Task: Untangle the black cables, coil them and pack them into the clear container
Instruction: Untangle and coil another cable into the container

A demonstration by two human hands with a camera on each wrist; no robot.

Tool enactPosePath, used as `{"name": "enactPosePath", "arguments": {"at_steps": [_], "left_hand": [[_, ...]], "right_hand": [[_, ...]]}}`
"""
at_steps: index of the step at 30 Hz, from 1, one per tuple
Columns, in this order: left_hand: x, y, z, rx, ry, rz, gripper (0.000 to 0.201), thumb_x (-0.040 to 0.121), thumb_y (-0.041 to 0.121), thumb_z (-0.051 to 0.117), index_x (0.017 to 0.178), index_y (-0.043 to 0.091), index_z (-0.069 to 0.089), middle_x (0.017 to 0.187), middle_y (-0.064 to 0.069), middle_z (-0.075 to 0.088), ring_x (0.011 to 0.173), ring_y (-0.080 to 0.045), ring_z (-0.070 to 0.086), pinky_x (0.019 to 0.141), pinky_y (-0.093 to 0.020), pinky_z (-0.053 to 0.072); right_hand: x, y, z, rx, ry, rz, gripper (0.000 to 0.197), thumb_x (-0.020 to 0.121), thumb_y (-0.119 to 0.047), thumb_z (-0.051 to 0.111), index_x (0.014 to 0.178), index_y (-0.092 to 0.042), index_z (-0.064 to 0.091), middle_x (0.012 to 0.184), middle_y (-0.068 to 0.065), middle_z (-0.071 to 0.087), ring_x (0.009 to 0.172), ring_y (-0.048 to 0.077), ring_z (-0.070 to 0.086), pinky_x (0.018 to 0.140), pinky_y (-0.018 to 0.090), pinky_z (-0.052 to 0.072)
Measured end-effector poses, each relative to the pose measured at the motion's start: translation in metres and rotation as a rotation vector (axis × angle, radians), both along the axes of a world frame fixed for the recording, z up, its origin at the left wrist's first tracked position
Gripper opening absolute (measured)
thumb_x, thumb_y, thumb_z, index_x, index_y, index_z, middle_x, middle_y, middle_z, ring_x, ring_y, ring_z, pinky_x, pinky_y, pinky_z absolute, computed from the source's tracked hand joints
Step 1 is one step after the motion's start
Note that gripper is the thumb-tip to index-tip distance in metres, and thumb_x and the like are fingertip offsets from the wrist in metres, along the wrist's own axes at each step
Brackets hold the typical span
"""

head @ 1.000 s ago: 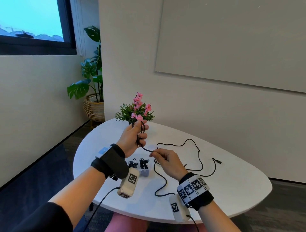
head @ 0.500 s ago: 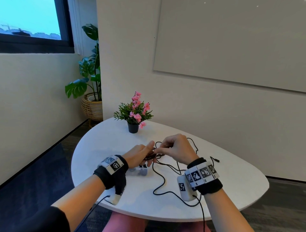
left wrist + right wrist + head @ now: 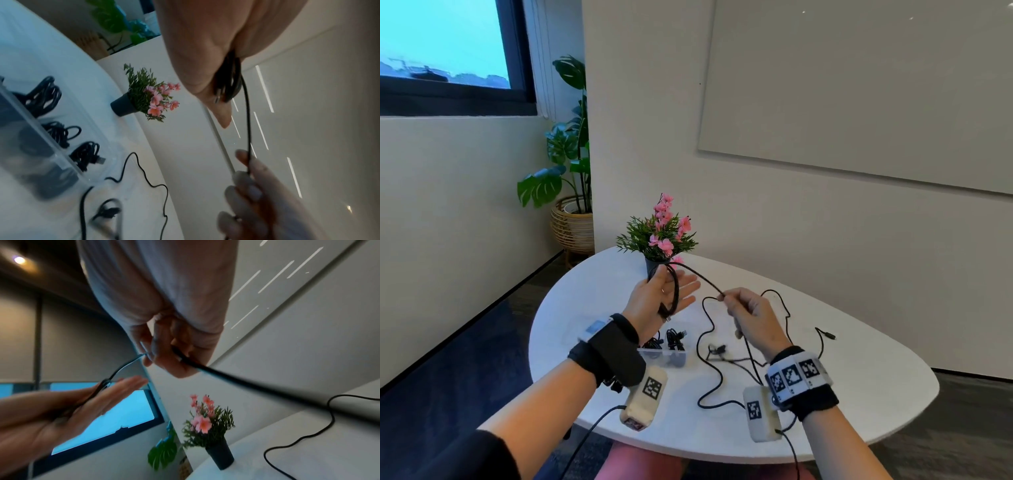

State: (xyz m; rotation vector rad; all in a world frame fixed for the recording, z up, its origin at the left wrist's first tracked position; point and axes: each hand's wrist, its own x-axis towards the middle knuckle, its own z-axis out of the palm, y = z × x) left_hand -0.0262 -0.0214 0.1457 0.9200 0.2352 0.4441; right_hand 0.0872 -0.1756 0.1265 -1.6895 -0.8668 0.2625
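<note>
Fingers of your left hand [image 3: 650,298] straight, thumb pinning black cable [image 3: 702,279] loops to palm | your right hand [image 3: 753,318] pinches the cable's run | slack trails on worktop [image 3: 859,394]

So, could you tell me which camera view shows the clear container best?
The left wrist view: the clear container lies close, with three coiled black bundles visible inside. The head view shows it small, partly behind the left forearm. The right wrist view misses it.

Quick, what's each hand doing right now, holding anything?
Left hand: fingers straight, thumb pinning loops of the black cable against the palm.
Right hand: pinching the same cable.
</note>
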Motion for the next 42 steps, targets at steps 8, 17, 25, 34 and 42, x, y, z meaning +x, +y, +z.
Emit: {"name": "enactPosePath", "arguments": {"at_steps": [8,17,25,34,42], "left_hand": [[0.010,0.020,0.001,-0.136,0.012,0.170,0.043,0.103,0.039,0.021,0.111,0.015,0.056,0.094,0.002,0.065,0.102,-0.017,0.064,0.097,-0.048,0.040],[0.005,0.051,-0.020,0.506,0.301,0.498,0.046,0.096,0.051,0.035,0.085,0.015,0.062,0.070,0.004,0.046,0.053,-0.013,0.034,0.047,-0.025,0.027],[-0.003,0.021,-0.044,1.267,0.550,-0.108,0.066,0.085,0.071,0.036,0.079,0.016,0.073,0.072,0.001,0.069,0.059,-0.006,0.055,0.062,-0.024,0.040],[-0.003,0.011,-0.018,0.452,0.215,-0.088,0.035,0.099,0.034,0.041,0.087,0.006,0.058,0.080,-0.012,0.068,0.077,-0.026,0.070,0.065,-0.036,0.058],[-0.001,0.027,-0.018,0.192,0.167,0.170,0.040,0.102,0.037,0.029,0.093,0.008,0.056,0.103,-0.017,0.068,0.094,-0.026,0.069,0.087,-0.048,0.049]], "right_hand": [[-0.036,0.012,-0.041,-0.443,-0.254,0.270,0.036,0.099,-0.026,0.041,0.134,-0.033,0.048,0.063,-0.023,0.041,0.060,-0.005,0.046,0.064,0.011,0.041],[-0.026,0.000,-0.005,-0.412,-0.311,0.279,0.019,0.090,-0.019,0.059,0.102,-0.014,0.073,0.074,-0.019,0.062,0.062,-0.010,0.055,0.060,0.006,0.038],[0.002,0.011,0.012,-0.157,-0.333,0.053,0.009,0.082,-0.020,0.070,0.089,-0.018,0.076,0.079,0.002,0.069,0.077,0.017,0.062,0.068,0.013,0.043],[0.013,0.021,-0.023,-0.123,-0.003,-0.042,0.034,0.089,-0.039,0.059,0.070,-0.013,0.071,0.048,-0.011,0.046,0.043,0.000,0.042,0.056,0.021,0.036],[-0.007,0.009,-0.072,-0.432,-0.170,0.165,0.023,0.095,-0.025,0.048,0.083,-0.017,0.066,0.062,-0.005,0.047,0.053,0.009,0.040,0.053,0.021,0.033]]}}
